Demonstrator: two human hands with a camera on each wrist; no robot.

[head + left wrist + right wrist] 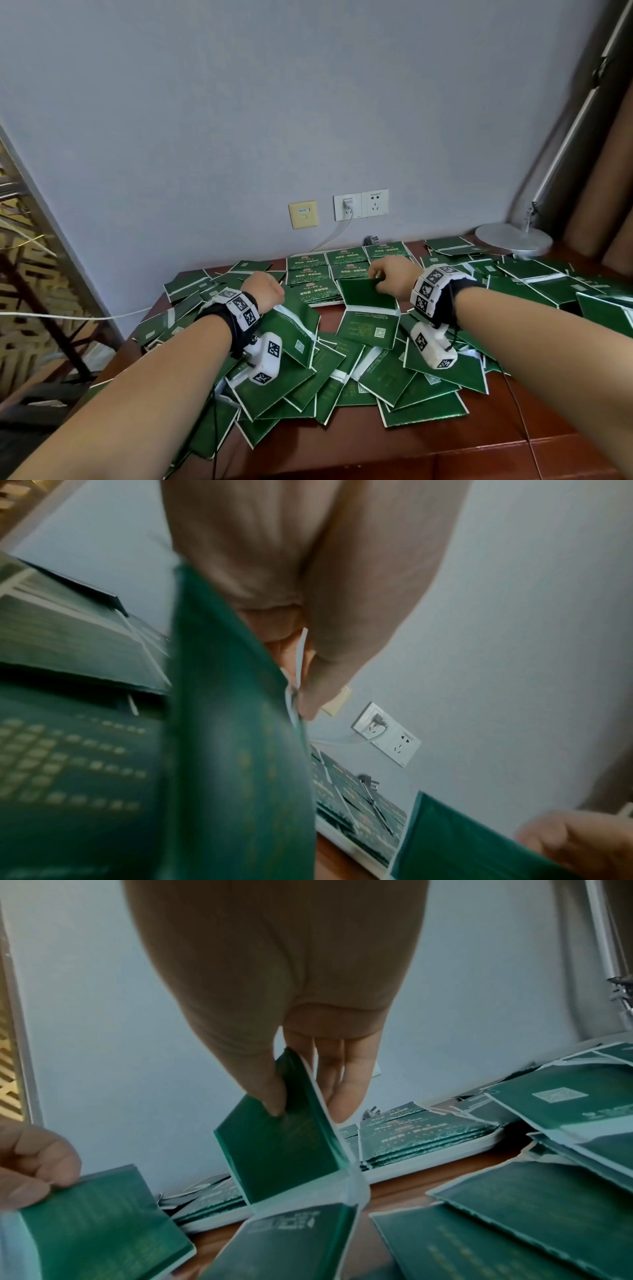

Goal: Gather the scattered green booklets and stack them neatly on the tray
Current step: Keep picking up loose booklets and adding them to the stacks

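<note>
Many green booklets [342,370] lie scattered over the brown table. At the back, a white tray [329,303] holds neat stacks of booklets [346,263]. My left hand [270,294] pinches one booklet [291,329] by its top edge, just left of the tray; the left wrist view shows that hand [298,680] with its thumb on the booklet [240,750]. My right hand [376,279] pinches the raised cover of another booklet [368,301] in front of the tray. The right wrist view shows thumb and fingers of the right hand [308,1110] on that cover [281,1150].
A round white lamp base [513,240] stands at the back right. Wall sockets [361,205] with a plugged cable sit above the tray. A white cord [68,317] runs off to the left. Bare wood [445,445] shows near the table's front edge.
</note>
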